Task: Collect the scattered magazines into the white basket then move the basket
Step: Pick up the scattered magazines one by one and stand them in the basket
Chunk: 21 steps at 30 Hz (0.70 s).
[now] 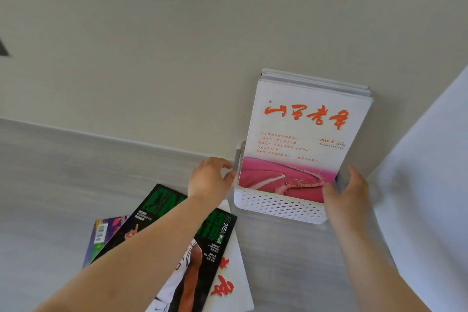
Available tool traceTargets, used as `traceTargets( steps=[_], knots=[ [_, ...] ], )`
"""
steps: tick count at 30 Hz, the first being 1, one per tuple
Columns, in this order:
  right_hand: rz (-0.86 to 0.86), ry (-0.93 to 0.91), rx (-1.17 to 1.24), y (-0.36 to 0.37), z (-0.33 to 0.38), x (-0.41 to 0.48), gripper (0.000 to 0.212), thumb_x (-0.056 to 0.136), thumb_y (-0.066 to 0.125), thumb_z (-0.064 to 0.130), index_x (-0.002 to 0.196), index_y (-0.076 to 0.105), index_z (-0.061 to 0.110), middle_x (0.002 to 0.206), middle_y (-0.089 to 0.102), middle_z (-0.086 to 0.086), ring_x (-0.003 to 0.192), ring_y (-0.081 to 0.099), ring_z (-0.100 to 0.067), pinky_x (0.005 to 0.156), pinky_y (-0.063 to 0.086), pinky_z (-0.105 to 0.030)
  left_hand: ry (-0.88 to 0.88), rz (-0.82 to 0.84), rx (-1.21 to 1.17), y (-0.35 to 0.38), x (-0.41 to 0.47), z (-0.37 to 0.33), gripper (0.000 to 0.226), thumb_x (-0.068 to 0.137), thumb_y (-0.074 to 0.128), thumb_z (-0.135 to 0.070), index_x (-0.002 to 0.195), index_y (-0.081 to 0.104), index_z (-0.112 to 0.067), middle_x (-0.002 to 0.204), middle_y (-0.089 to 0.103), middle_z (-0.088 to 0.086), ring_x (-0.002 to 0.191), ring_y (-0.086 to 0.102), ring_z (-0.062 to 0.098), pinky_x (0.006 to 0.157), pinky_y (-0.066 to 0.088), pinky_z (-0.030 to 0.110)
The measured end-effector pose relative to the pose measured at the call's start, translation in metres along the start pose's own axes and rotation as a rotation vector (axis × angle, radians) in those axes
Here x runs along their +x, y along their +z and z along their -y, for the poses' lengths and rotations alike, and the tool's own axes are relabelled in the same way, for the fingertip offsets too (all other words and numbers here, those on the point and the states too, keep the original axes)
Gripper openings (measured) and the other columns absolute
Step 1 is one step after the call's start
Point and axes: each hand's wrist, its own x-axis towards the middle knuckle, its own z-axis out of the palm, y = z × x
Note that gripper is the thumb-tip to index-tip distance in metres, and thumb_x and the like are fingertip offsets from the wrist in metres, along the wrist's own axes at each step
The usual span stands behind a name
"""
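A white perforated basket (278, 206) stands on the grey table against the wall. Upright in it are several magazines; the front one (304, 134) is white with red calligraphy and a pink picture. My left hand (210, 180) grips the basket's left end, thumb at its rim. My right hand (347, 192) holds the right end, thumb across the front magazine's lower corner. Near my left forearm lie loose magazines: a black and green basketball one (202, 248) on top, a white one with red characters (228, 281) under it, and a purple one (103, 235) to the left.
The pale wall (177, 45) rises directly behind the basket. The grey wood-grain table (63, 185) stretches to the left. A white cloth or sheet (430, 185) fills the right side next to the basket.
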Motion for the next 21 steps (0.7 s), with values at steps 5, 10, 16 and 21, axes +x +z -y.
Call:
traceTargets(
  steps=[5, 10, 16, 21],
  knots=[
    [0.070, 0.031, 0.042, 0.017, 0.000, -0.067, 0.054, 0.078, 0.055, -0.004, 0.129, 0.040, 0.004, 0.135, 0.043, -0.020, 0.127, 0.036, -0.033, 0.105, 0.030, -0.042, -0.179, -0.040, -0.039, -0.047, -0.080, 0.079, 0.036, 0.083, 0.058, -0.022, 0.118, 0.053, -0.015, 0.125, 0.055, 0.006, 0.110, 0.053, 0.022, 0.090, 0.047, 0.036],
    [0.302, 0.038, -0.077, 0.062, 0.005, -0.150, 0.056, 0.081, 0.057, 0.005, 0.133, 0.036, 0.008, 0.146, 0.032, -0.015, 0.135, 0.027, -0.028, 0.111, 0.021, -0.038, -0.549, 0.049, -0.015, -0.097, -0.151, 0.165, 0.060, 0.078, 0.064, -0.016, 0.131, 0.038, -0.009, 0.136, 0.043, 0.019, 0.121, 0.042, 0.037, 0.102, 0.036, 0.048],
    [0.666, -0.129, -0.458, 0.120, 0.018, -0.220, 0.072, 0.085, 0.045, 0.050, 0.141, 0.006, 0.028, 0.155, 0.000, -0.001, 0.142, -0.004, -0.021, 0.115, -0.002, -0.036, -0.538, 0.154, -0.042, -0.117, -0.183, 0.199, 0.060, 0.078, 0.063, -0.016, 0.132, 0.036, -0.013, 0.131, 0.051, 0.014, 0.122, 0.043, 0.031, 0.099, 0.038, 0.040],
    [0.702, -0.132, -0.618, 0.136, 0.020, -0.229, 0.077, 0.084, 0.038, 0.058, 0.142, -0.001, 0.027, 0.155, -0.012, -0.005, 0.141, -0.015, -0.024, 0.114, -0.009, -0.039, -0.470, 0.196, -0.190, -0.117, -0.179, 0.199, 0.047, 0.078, 0.061, -0.011, 0.123, 0.046, -0.011, 0.117, 0.061, 0.011, 0.092, 0.052, 0.019, 0.077, 0.045, 0.028]
  ],
)
